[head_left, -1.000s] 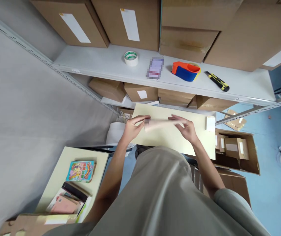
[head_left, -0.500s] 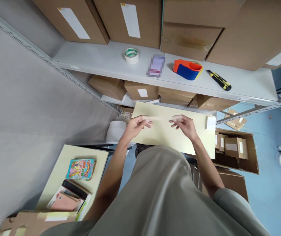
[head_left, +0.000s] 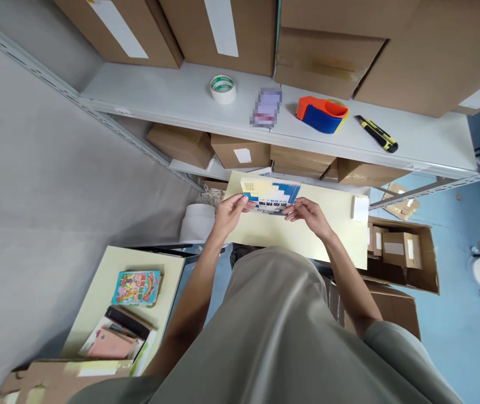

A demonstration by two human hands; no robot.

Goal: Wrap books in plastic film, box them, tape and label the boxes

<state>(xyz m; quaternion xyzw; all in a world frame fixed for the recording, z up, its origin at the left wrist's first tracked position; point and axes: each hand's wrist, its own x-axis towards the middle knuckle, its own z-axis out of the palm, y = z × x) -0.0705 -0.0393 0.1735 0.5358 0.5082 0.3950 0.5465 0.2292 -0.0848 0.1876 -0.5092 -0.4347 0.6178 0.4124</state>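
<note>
fingers of our left hand (head_left: 230,212) and right hand (head_left: 309,215) pinch the blue-and-white paperback book's (head_left: 270,196) near corners, keeping its cover readable above the pale yellow table (head_left: 332,235).

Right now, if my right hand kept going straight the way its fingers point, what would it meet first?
The right hand points left along the book it grips, so it would probably meet the left hand at the book's other end first; depth is hard to judge.

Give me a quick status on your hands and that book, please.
Left hand and right hand both grip the book. Book held over the cream table. Nothing blocking.
</note>
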